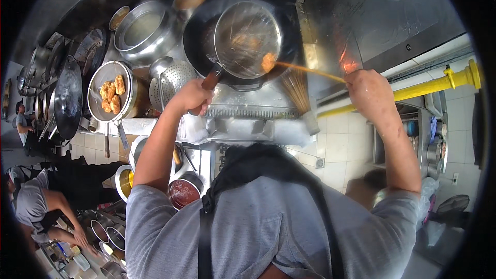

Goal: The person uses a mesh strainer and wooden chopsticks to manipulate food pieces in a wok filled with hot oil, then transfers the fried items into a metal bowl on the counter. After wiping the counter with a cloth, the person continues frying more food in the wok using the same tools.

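Observation:
My left hand (195, 96) is closed around the dark wooden handle of a round mesh strainer (235, 18), which is held over a black wok (197, 39). Some golden-brown fried pieces (247, 41) show in the strainer, blurred. In my right hand (369, 92), long wooden chopsticks (310, 70) reach left across to the strainer. At their tips is one battered fried piece (268, 62), by the strainer's near right rim. Whether the tips grip it or only touch it I cannot tell.
Left of the wok, a second strainer with fried pieces (111, 93) rests on a pot. Nearby are a perforated ladle (176, 78) and a large metal pot (126, 44). A bamboo brush (297, 93), glowing flame (349, 65) and yellow pipe (434, 90) are at right. Another person (44, 201) works lower left.

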Demonstrator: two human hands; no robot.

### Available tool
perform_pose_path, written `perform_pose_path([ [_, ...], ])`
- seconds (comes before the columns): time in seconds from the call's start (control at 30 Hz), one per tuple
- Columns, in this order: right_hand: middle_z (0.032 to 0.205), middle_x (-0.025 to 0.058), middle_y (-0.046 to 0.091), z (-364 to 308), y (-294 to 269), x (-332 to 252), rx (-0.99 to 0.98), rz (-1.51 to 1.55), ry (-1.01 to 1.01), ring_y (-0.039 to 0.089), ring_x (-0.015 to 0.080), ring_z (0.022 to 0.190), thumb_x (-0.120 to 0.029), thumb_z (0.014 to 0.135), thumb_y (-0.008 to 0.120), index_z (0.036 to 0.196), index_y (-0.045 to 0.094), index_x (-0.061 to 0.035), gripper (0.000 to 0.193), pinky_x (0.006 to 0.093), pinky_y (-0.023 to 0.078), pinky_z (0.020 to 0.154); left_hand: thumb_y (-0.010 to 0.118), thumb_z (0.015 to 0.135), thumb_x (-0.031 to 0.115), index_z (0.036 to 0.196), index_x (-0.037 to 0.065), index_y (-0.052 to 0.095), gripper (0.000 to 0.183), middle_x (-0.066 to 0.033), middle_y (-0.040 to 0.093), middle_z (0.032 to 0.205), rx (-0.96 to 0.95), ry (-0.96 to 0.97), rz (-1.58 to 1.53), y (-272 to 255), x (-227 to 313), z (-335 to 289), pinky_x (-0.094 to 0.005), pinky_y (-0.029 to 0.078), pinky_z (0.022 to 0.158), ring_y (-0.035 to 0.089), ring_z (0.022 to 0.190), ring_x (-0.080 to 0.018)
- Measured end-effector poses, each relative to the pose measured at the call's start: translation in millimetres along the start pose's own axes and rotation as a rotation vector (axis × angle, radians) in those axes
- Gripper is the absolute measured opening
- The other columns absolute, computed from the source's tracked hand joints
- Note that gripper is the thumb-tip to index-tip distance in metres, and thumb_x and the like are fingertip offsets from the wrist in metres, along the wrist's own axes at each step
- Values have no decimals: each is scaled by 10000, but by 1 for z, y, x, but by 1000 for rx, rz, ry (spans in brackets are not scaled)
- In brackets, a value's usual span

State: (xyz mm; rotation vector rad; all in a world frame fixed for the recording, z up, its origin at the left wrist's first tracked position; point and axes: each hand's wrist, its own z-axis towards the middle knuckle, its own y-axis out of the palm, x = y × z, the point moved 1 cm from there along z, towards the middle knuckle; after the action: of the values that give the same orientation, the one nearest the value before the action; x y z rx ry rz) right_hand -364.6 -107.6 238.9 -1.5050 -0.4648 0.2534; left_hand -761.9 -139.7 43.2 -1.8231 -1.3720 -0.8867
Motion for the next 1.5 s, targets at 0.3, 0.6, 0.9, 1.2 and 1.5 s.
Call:
perform_pose_path([
  [0.3,792,200,678,23,-5,-28,-67,-69,-59,671,376,744,-59,757,553,752,680,-19,134,452,537,682,584,854,6,949,-1,499,127,-60,527,646,25,3,117,15,19,-11,-311,422,371,509,432,-138],
  [0.6,850,174,699,41,-32,-53,-181,-141,-127,689,338,818,-65,793,546,837,712,-35,174,416,555,720,570,852,17,974,6,492,145,-55,527,628,20,52,212,20,13,-17,-301,418,367,494,413,-128],
  [0.9,924,163,705,48,-15,-55,-305,-144,-42,691,320,891,-73,837,531,918,722,-55,208,410,558,773,577,848,12,972,5,501,146,-50,534,639,66,75,131,18,-12,-8,-297,435,361,504,421,-125],
  [1.2,939,187,698,69,8,-44,-259,-126,3,683,348,896,-74,843,509,921,713,-50,221,416,550,782,571,852,8,948,3,484,130,-53,524,638,22,37,144,12,-2,-20,-295,445,372,500,432,-123],
  [1.5,905,194,692,54,139,1,-62,84,144,682,373,849,-88,832,503,856,709,-36,214,462,550,752,569,864,37,943,-1,481,124,-39,531,639,135,105,165,26,1,-34,-287,446,382,496,435,-110],
])
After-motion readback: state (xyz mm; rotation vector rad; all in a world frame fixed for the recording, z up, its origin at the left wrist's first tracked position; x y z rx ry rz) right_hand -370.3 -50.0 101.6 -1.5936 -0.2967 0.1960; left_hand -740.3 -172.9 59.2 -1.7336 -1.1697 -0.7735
